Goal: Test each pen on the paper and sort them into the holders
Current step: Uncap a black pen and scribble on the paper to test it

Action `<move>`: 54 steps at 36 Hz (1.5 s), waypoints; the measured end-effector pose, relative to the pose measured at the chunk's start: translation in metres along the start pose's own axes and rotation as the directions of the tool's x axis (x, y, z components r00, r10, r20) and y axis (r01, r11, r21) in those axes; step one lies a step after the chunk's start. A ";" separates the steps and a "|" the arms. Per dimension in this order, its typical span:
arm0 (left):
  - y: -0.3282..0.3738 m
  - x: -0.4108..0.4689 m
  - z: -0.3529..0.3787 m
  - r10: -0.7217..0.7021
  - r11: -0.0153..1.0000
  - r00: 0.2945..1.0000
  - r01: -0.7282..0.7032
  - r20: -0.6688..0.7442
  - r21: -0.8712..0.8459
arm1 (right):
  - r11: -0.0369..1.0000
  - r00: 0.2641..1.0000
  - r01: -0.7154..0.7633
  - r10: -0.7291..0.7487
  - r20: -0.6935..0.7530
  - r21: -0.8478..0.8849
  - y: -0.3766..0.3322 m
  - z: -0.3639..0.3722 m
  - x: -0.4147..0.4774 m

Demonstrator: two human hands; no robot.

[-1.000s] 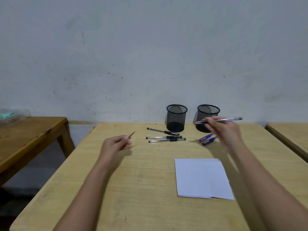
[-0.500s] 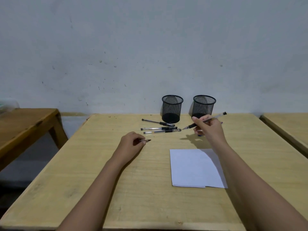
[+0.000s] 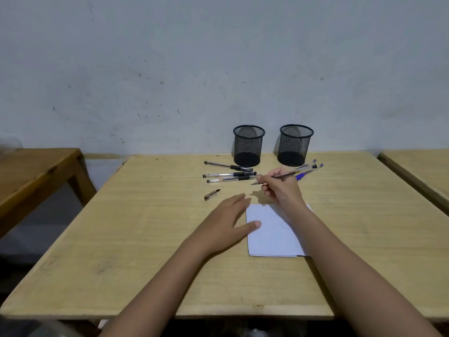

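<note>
- Now the left hand (image 3: pixel 227 226) is empty. The cap (image 3: pixel 212 194) it pinched half a second ago lies on the table (image 3: pixel 145 227), just on the near side of the three black pens (image 3: pixel 229 175).
- The left hand has moved across to the paper (image 3: pixel 272 234). It lies flat with straight fingers held together, and its thumb rests on the paper's left edge.
- The right hand (image 3: pixel 279 188) pinches the uncapped pen (image 3: pixel 283 176) between thumb and fingers in a writing grip. It has come nearer and lower. The tip points left, just beyond the paper's far edge and clear of the sheet.
- Judgement: uncapping is complete and the sheet is being steadied, so the test stroke is the step in hand. No mark shows on the paper.
- The uncapped pen is slim, with a dark grip section and a fine metal tip. Its rear end points toward the blue pens (image 3: pixel 308 170) that lie by the table's far edge.
- The left holder (image 3: pixel 248 147) and the right holder (image 3: pixel 295 145) are black mesh and stand upright side by side at the far edge. Both appear empty, so sorting has apparently not begun.
</note>
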State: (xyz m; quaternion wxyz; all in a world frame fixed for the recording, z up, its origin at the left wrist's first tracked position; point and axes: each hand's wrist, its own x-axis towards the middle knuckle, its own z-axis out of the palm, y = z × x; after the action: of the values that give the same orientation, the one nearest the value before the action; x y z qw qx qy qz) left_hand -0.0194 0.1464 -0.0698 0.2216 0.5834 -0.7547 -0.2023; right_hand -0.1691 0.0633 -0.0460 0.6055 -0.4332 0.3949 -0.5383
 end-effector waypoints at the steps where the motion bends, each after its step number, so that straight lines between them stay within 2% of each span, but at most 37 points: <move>1: -0.001 0.000 0.002 -0.021 0.998 0.999 0.019 0.043 0.063 | 0.999 1.000 -0.006 0.006 0.005 0.043 0.003 -0.001 -0.001; 4: 0.000 -0.002 0.008 -0.045 0.973 0.995 0.023 0.089 0.230 | 0.999 1.000 0.010 -0.010 0.000 0.050 0.007 -0.005 -0.001; 8: 0.001 -0.002 0.012 -0.100 0.949 0.990 0.064 0.103 0.309 | 0.991 0.999 0.030 -0.035 -0.036 -0.128 0.006 0.002 -0.003; 12: 0.001 -0.002 0.014 -0.138 0.941 0.986 0.101 0.092 0.322 | 0.979 0.994 -0.027 0.006 -0.106 -0.203 0.008 0.017 -0.004; 17: 0.003 -0.002 0.014 -0.161 0.942 0.985 0.134 0.065 0.308 | 0.981 0.984 -0.041 0.007 -0.176 -0.192 0.012 0.033 -0.004; 19: 0.003 -0.002 0.014 -0.157 0.945 0.986 0.134 0.054 0.299 | 0.981 0.984 -0.029 -0.006 -0.179 -0.194 0.015 0.034 -0.005; 26: 0.002 -0.001 0.013 -0.170 0.941 0.984 0.145 0.055 0.307 | 0.930 0.993 -0.004 -0.039 -0.109 -0.367 0.013 0.032 -0.010; 34: 0.001 0.000 0.014 -0.167 0.936 0.985 0.141 0.052 0.322 | 0.938 0.999 0.008 -0.023 -0.040 -0.347 0.012 0.033 -0.014; 42: 0.001 0.000 0.014 -0.166 0.937 0.984 0.137 0.064 0.322 | 0.920 0.998 0.012 -0.035 -0.053 -0.392 0.011 0.034 -0.015; 46: 0.000 0.000 0.014 -0.168 0.933 0.984 0.138 0.062 0.331 | 0.948 1.000 -0.015 0.012 -0.013 -0.317 0.009 0.035 -0.016; 54: 0.000 0.000 0.015 -0.156 0.937 0.986 0.130 0.055 0.323 | 0.933 0.999 -0.006 -0.009 -0.039 -0.359 0.009 0.034 -0.018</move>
State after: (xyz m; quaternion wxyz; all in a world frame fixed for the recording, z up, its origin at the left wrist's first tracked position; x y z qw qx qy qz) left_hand -0.0274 0.1471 -0.0821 0.0790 0.6563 -0.7412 -0.1167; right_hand -0.1360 0.0846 -0.0436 0.5078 -0.5257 0.4983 -0.4664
